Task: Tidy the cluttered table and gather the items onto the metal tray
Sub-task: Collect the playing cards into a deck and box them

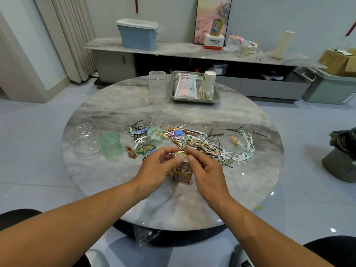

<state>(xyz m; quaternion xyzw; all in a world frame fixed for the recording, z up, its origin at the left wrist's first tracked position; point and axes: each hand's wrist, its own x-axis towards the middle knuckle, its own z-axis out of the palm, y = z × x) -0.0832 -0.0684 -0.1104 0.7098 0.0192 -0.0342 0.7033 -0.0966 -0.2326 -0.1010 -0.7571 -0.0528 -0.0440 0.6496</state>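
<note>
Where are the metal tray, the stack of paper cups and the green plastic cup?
metal tray (194, 100), head view, bare front rim.
stack of paper cups (208, 84), head view, middle of stack.
green plastic cup (111, 145), head view, its side wall.

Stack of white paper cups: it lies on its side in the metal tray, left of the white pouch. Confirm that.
Wrong on one count. In the head view the stack of white paper cups lies on its side in the metal tray, but right of the white pouch, not left.

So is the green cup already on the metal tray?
No, the green cup lies on the table left of the clutter, while the metal tray sits at the far edge.
</note>
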